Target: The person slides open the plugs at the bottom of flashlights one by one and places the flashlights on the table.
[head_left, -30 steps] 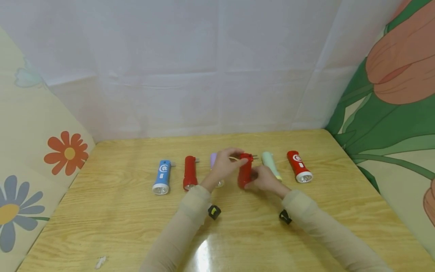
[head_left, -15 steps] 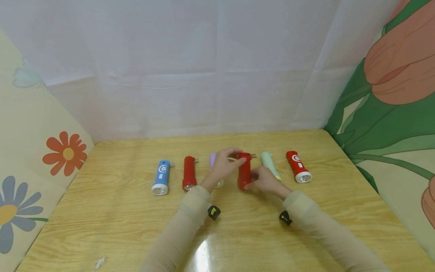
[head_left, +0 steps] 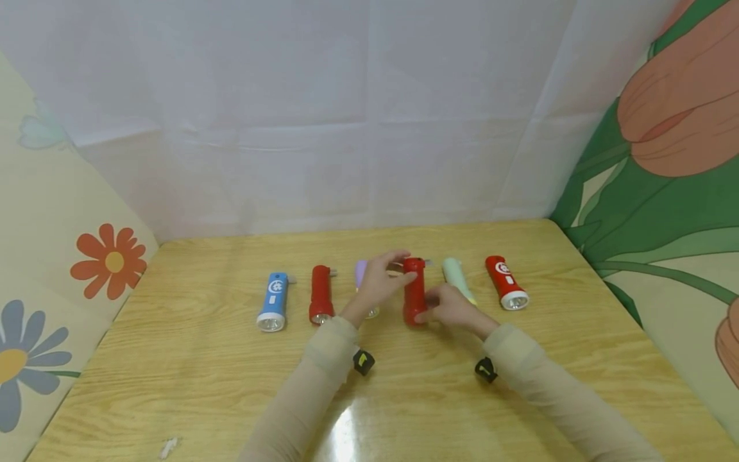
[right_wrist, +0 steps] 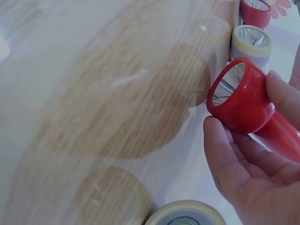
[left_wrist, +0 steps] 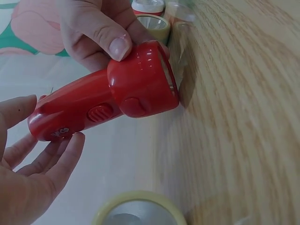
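Note:
A red flashlight (head_left: 414,292) stands out between both hands over the middle of the table, its plug prongs pointing right. The left hand (head_left: 378,281) holds its tail end with thumb and fingertips. Around its wider lamp head, the right hand (head_left: 453,308) pinches with thumb and fingers. From the left wrist, the flashlight (left_wrist: 101,103) shows a ridged slide switch, and its lens rim is close to the tabletop. Half hidden behind the left hand lies a purple flashlight (head_left: 361,269). A mint green flashlight (head_left: 456,276) is just behind the right hand.
On the wooden table (head_left: 231,385), a blue flashlight (head_left: 274,295) and another red flashlight (head_left: 321,292) lie to the left. A red flashlight with a white rim (head_left: 503,279) lies at the right. A small white scrap (head_left: 169,447) is near the front left.
The held red flashlight has turned slightly about its length, and its lean has straightened. Its two prongs now overlap in the head view. Both hands stay in nearly the same place.

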{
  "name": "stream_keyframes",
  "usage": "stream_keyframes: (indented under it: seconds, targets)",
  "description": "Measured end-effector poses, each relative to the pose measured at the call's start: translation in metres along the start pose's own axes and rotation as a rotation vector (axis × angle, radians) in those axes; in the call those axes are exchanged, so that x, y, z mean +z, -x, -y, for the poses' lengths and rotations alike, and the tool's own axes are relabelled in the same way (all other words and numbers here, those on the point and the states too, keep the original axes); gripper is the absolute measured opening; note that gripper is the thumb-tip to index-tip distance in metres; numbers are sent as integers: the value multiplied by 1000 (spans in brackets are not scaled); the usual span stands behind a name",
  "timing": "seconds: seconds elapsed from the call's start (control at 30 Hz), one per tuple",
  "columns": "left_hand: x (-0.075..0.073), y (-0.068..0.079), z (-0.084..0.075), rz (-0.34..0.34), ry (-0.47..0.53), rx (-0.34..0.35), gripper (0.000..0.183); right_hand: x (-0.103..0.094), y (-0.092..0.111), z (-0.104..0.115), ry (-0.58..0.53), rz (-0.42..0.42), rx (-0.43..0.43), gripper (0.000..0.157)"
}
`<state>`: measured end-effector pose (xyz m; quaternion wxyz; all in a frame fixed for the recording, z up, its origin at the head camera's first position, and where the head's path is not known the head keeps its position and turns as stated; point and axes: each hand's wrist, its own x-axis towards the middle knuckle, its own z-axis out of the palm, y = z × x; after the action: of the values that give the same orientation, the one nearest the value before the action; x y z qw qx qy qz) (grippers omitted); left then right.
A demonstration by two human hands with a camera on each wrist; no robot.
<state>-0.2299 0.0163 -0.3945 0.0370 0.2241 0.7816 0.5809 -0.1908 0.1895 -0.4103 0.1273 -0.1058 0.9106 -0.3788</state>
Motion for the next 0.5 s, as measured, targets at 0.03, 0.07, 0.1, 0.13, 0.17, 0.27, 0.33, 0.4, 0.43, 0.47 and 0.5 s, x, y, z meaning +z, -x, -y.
stream_keyframes:
  seconds: [0.03,0.07,0.1,0.13,0.17,0.27,0.33,0.4,0.43,0.47,0.5]
  targets:
    - [0,0,1,1,-2,5,41,0,0,0,1,3,1,29]
    - [1,0,1,3,-4,9,42,0,0,0,1,5,5,29]
    - [1,0,2,5,-10,13,43,0,1,1,-3,4,19,29]
    - [1,0,3,6,-16,17,44,0,1,1,-5,4,25,29]
    - [1,-1,4,7,-20,18,45,-1,1,1,-7,4,30,29]
    - [3,-1,6,7,-32,16,47,-1,1,2,-14,6,35,30]
    - [4,-2,7,3,-38,13,46,-1,1,2,-18,6,34,30]
    - [5,-2,7,-2,-42,15,45,-1,1,1,-18,8,30,31]
    - [5,-2,7,-4,-41,15,45,0,1,1,-23,6,35,31]
    - [5,-2,8,-7,-39,15,44,0,2,1,-23,5,33,31]
    - [6,-2,8,-10,-40,15,43,0,2,0,-23,5,25,32]
